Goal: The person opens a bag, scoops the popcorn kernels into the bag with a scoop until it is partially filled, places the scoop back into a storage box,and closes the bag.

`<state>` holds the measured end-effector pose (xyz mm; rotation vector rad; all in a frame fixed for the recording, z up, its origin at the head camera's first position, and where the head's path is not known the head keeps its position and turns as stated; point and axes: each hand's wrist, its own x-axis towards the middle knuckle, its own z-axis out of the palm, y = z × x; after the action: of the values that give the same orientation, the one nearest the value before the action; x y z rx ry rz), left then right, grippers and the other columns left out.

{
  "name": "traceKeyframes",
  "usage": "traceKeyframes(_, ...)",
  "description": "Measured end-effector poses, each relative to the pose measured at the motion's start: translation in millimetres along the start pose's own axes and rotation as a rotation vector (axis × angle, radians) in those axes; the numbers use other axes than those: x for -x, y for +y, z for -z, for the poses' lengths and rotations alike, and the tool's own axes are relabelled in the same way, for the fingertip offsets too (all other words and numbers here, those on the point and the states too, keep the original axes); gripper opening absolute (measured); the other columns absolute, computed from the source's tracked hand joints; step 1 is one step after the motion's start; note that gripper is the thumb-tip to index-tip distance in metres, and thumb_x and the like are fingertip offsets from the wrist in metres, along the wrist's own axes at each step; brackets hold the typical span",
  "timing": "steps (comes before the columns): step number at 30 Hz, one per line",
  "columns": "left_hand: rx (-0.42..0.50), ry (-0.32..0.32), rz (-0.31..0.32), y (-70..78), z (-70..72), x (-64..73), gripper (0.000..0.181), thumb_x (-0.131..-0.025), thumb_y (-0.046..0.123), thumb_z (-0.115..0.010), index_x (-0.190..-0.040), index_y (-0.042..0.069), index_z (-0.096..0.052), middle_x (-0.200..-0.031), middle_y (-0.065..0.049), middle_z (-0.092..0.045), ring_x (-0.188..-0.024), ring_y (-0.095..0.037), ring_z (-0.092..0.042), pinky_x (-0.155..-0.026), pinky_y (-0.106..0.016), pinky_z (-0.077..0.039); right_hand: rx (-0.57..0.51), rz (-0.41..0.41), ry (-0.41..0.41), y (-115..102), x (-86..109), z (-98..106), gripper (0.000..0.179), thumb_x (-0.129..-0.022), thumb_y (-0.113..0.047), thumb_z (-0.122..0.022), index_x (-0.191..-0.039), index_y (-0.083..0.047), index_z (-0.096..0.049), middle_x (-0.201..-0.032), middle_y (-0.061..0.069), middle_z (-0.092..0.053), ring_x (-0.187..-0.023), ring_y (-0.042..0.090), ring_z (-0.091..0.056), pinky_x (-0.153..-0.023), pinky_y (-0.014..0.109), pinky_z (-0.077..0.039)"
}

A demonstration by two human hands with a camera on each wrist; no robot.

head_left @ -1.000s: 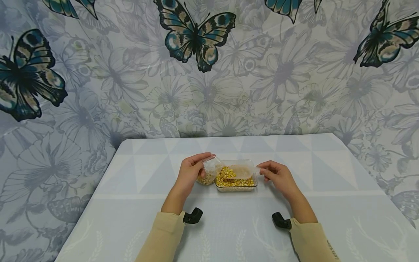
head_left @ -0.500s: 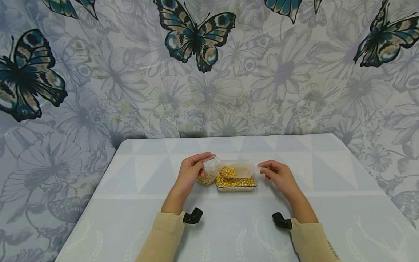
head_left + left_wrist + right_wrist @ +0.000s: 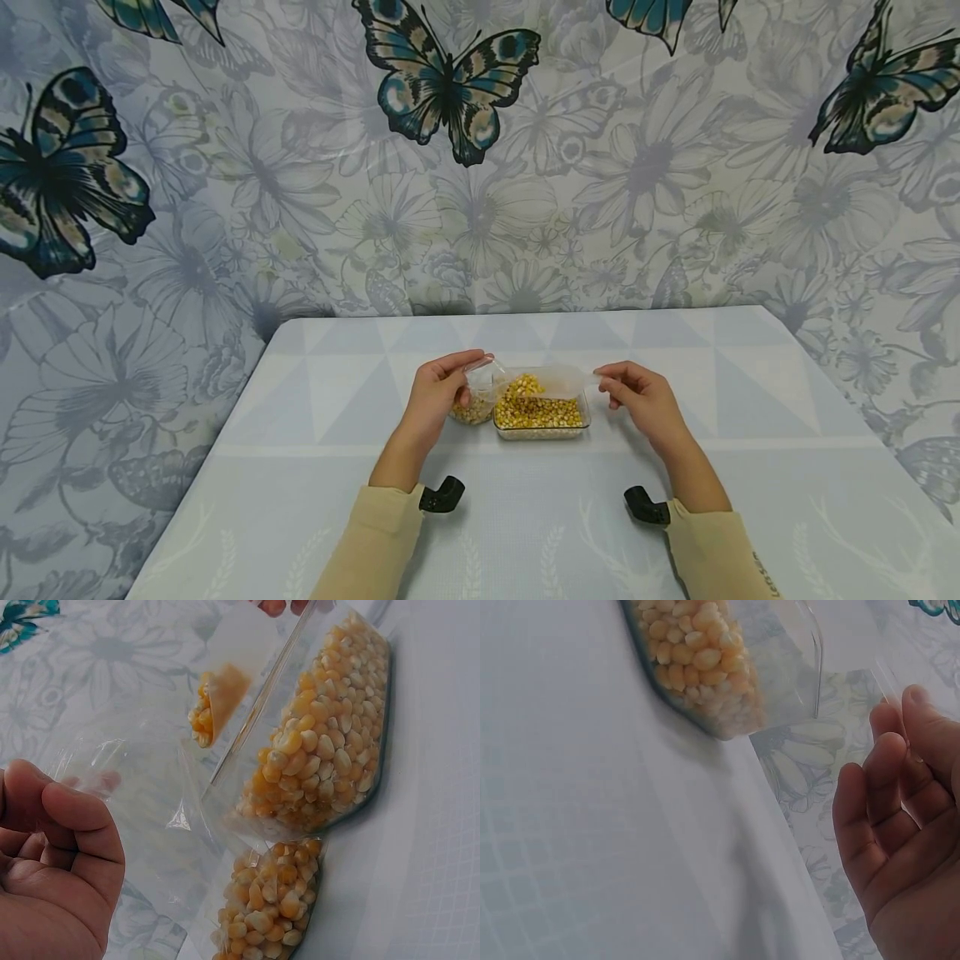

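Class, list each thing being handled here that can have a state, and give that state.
Plastic bag: held up, corn kernels in its bottom
Clear container: upright, uncovered, holding kernels
Scoop: raised, kernels at its end
Left hand: gripping the bag
Right hand: pinching the scoop

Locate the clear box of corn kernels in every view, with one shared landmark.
Head: the box is in the lower half, slightly right of centre.
Left wrist: the box slants through the upper right.
Right wrist: the box is at the top, cut off by that edge.
Landmark: the right hand: right of the box (head), fingertips at the top edge (left wrist), at the right (right wrist).
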<state>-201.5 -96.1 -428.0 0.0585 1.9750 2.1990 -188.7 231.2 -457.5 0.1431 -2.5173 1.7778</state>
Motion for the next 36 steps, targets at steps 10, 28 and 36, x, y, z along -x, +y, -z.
traceKeyframes(10, -0.011, -0.003, 0.002, 0.6, 0.3, 0.3, 0.042, -0.098, -0.002, -0.042, -0.135, 0.005, -0.063, -0.134, -0.008, -0.067, -0.054, -0.013, -0.042, -0.055, -0.026, -0.040, 0.002, 0.039, 0.062, -6.8, 1.3, 1.5, 0.028, -0.098, -0.024, -0.064, -0.117, -0.004, -0.069, -0.088, -0.007, -0.066, -0.067, 0.012, -0.058, -0.064, 0.033, -0.052)
traceKeyframes(28, -0.014, 0.002, 0.001, 0.7, 0.4, 1.2, 0.041, -0.099, -0.001, -0.043, -0.133, 0.007, -0.065, -0.133, -0.008, -0.067, -0.055, -0.014, -0.043, -0.055, -0.027, -0.039, -0.034, 0.058, 0.137, -18.1, 3.2, 2.8, 0.028, -0.099, -0.023, -0.063, -0.117, -0.003, -0.069, -0.085, -0.012, -0.066, -0.066, 0.010, -0.057, -0.062, 0.028, -0.051)
traceKeyframes(36, -0.011, 0.001, 0.000, 0.3, 1.1, 0.8, 0.040, -0.100, 0.001, -0.043, -0.130, 0.011, -0.068, -0.134, -0.007, -0.067, -0.055, -0.011, -0.044, -0.056, -0.026, -0.040, -0.047, 0.079, 0.159, -22.4, 3.7, 2.9, 0.027, -0.099, -0.021, -0.063, -0.117, -0.002, -0.069, -0.084, -0.013, -0.066, -0.066, 0.011, -0.057, -0.060, 0.026, -0.050)
